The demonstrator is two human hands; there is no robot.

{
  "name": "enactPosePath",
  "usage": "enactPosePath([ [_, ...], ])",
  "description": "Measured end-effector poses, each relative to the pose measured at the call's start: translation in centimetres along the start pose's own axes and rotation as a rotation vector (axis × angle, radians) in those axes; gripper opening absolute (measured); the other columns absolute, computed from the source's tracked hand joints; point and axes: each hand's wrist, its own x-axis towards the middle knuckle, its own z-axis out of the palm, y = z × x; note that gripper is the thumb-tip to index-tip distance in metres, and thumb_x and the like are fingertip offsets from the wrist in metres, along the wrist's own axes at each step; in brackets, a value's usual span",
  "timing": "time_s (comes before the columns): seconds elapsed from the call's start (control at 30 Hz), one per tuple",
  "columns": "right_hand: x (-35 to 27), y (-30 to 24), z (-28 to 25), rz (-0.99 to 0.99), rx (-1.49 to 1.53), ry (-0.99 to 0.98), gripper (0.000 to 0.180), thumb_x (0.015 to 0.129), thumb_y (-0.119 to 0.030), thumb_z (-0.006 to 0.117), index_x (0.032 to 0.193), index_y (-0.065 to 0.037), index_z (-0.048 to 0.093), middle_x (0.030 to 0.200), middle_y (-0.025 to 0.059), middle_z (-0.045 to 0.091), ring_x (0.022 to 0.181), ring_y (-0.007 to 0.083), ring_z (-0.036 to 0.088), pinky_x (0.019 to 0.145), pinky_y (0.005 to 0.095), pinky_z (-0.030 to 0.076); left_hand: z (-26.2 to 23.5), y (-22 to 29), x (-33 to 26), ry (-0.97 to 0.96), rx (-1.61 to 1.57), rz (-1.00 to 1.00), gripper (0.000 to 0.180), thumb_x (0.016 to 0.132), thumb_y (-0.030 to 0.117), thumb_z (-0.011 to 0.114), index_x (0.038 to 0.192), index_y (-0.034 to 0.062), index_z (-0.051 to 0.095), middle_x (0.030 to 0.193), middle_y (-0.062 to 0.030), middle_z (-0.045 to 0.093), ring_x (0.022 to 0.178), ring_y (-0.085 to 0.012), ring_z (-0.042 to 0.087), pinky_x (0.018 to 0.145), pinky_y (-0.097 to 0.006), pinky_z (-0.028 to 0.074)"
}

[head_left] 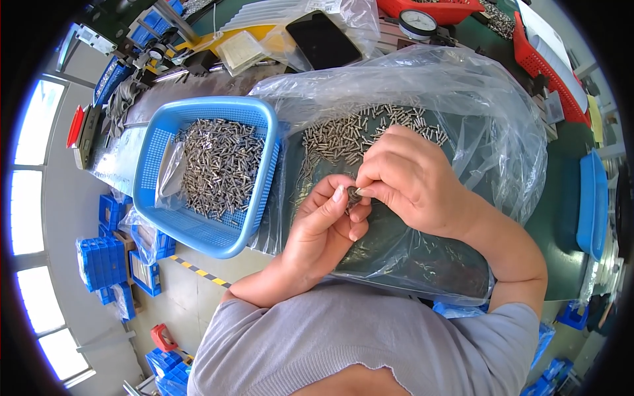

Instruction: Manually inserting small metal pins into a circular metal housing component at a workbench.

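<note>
Grey shirt (370,330); small part (353,196) (dark) between fingertips (338,193).

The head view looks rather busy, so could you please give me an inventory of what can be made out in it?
small dark part: 1, dark metallic, between the hands
metal pins: uncountable, silvery, in the basket and loose on the plastic
basket: 1, blue, left of the hands
plastic sheeting: clear, under and behind the hands
worktop: 1, green, beneath
phone: 1, black, top centre
dial gauge: 1, white-faced, top
red trays: 2, red, top and upper right
blue tray: 1, blue, right edge
crates: several, blue, floor at left
left hand: 1, bare, holding the part
right hand: 1, bare, pinching at its right side
shirt: 1, grey, bottom
</note>
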Motion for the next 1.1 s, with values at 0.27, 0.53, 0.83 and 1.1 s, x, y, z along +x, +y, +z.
enactPosePath([
  [0.27,-0.3,0.3,0.4,0.018,0.102,-0.019,0.013,0.075,-0.008,0.068,0.087,-0.005,0.065,0.078,0.006,0.059,0.072,0.0239,0.057,0.061,0.0317,0.047,-0.4,-0.1,0.0,-0.018,0.012,0.008,0.017,0.094,0.02,0.055,0.107,0.0076,0.055,0.095,-0.0055,0.057,0.078,-0.0123,0.048,0.063,-0.025,0.04],
  [0.53,-0.2,0.3,-0.4,0.273,0.273,-0.134,0.019,0.075,-0.005,0.071,0.094,-0.004,0.066,0.083,0.0039,0.059,0.084,0.018,0.058,0.073,0.0301,0.046,0.0,0.0,0.0,0.004,0.035,-0.015,0.021,0.095,0.023,0.054,0.107,0.0057,0.054,0.092,-0.005,0.057,0.075,-0.011,0.048,0.061,-0.025,0.04],
  [0.83,-0.2,0.4,-0.8,0.301,0.299,-0.186,0.018,0.071,-0.007,0.074,0.081,-0.005,0.06,0.084,0.0045,0.058,0.085,0.0204,0.057,0.074,0.0309,0.046,0.1,-0.2,-0.2,0.014,0.059,-0.045,0.021,0.095,0.023,0.055,0.108,0.0063,0.054,0.09,-0.0053,0.057,0.073,-0.0118,0.049,0.06,-0.025,0.04],
  [1.1,-0.1,1.7,-1.7,0.18,0.027,-0.139,0.014,0.072,-0.005,0.071,0.085,-0.005,0.066,0.085,0.0062,0.059,0.082,0.0237,0.057,0.072,0.034,0.046,-0.2,-0.1,0.0,-0.015,-0.008,0.009,0.019,0.097,0.02,0.049,0.109,0.0056,0.054,0.097,-0.009,0.056,0.081,-0.0143,0.05,0.065,-0.027,0.041],
])
